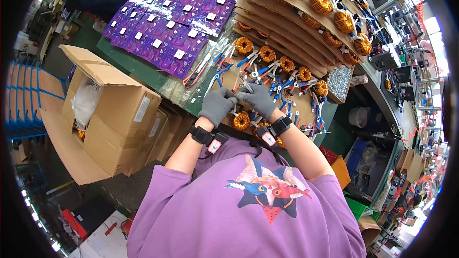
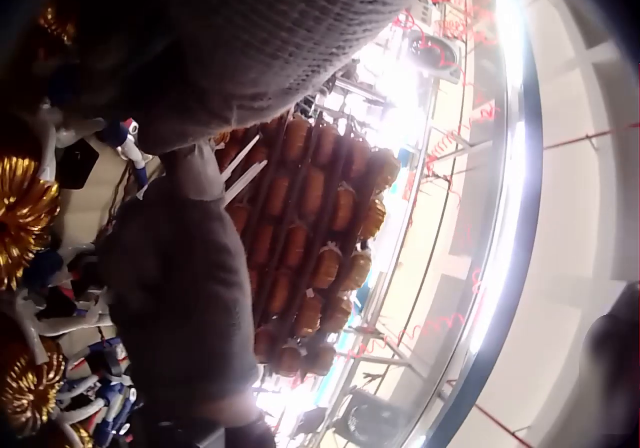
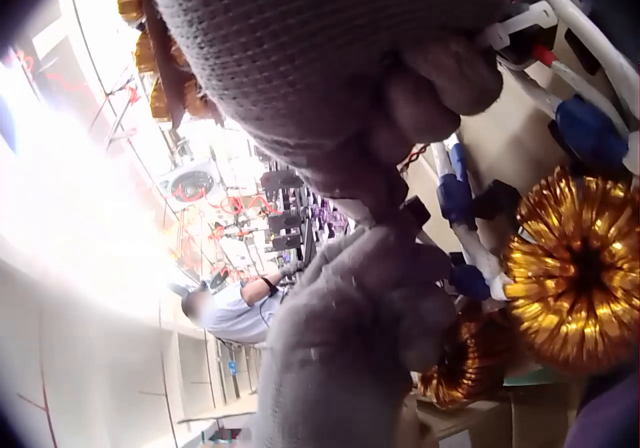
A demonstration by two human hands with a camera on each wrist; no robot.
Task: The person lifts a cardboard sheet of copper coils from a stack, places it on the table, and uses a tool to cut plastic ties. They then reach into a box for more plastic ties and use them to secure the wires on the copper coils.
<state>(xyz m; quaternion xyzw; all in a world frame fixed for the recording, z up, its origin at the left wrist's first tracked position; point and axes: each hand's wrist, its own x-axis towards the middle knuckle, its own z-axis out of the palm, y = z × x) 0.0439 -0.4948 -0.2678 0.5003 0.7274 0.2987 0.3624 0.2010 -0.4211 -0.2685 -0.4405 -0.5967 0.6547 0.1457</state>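
Both hands wear grey knit gloves and meet fingertip to fingertip low over the bench, in front of the person's body. My left hand (image 1: 218,105) pinches a small black part (image 3: 416,211), which pokes out between the touching fingertips in the right wrist view. Curled fingers of my right hand (image 1: 258,101) close on thin white strips (image 2: 244,176) that stick out past the gloves. Most of the held pieces is hidden by the gloves. A copper-wound ring coil (image 1: 241,121) with leads lies just below the hands, and more coils (image 3: 578,268) sit close beside the fingers.
Cardboard layers (image 1: 287,28) stacked with coils rise behind the hands. Purple circuit boards (image 1: 167,19) cover the back left, beside a red utility knife (image 1: 197,70). A box of small screws (image 1: 338,82) stands right. An open carton (image 1: 110,119) is left of the bench.
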